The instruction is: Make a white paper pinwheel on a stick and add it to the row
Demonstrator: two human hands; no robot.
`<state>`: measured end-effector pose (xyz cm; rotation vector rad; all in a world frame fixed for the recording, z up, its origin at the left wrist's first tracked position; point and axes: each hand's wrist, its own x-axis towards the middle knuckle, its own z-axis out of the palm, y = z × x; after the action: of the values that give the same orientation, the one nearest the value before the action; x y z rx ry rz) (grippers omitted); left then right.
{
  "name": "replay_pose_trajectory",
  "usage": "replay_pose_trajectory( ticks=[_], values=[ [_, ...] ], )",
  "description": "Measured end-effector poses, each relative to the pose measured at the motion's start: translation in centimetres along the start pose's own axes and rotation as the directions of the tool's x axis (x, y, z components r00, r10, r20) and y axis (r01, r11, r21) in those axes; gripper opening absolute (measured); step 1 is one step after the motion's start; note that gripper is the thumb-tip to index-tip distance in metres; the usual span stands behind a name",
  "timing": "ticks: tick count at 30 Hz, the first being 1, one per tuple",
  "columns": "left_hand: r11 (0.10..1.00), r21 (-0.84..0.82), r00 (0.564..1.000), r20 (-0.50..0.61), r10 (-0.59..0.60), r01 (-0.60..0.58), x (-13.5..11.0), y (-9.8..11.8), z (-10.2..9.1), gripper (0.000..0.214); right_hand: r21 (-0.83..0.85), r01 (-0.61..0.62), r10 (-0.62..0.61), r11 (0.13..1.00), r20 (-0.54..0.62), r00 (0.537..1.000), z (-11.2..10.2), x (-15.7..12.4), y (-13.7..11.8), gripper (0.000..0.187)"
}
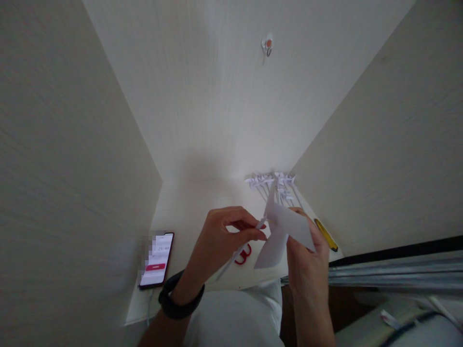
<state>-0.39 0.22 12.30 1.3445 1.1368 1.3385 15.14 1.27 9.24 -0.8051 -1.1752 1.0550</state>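
Between my hands is a white paper pinwheel (274,248), its blades spread. My left hand (231,231), with a black band on the wrist, pinches a thin white paper stick (228,264) near its upper end, close to the pinwheel's middle. My right hand (307,255) grips the pinwheel from the right, and a blade covers some of its fingers. Below the left fingertips, partly hidden, lie red-handled scissors (243,254) on the white tabletop (188,212).
Several small white paper pinwheels on sticks (277,183) lie at the back right corner. A yellow cutter knife (326,235) rests along the right wall. On the left, a phone (157,260) with a lit screen lies flat. A small hook (267,44) hangs on the back wall.
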Motion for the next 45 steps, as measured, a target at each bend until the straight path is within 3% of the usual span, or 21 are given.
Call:
replay_pose_trajectory(
  ticks=[9,33,45],
  values=[
    [0.995,-0.054,0.997,0.025,-0.077,0.078,0.02,-0.01,0.04,0.012,-0.043,-0.002,0.005,0.999,0.065,0.998,-0.09,0.04,-0.34,0.012],
    [0.994,0.082,0.998,0.014,0.067,-0.068,-0.17,0.24,0.05,0.011,0.003,-0.001,0.001,1.000,0.114,0.993,-0.20,0.19,-0.52,0.013],
    [0.952,0.263,0.987,0.039,0.154,-0.159,-0.40,0.36,-0.22,0.010,-0.112,-0.013,0.023,0.994,0.082,0.996,-0.39,0.15,-0.25,0.009]
  ],
)
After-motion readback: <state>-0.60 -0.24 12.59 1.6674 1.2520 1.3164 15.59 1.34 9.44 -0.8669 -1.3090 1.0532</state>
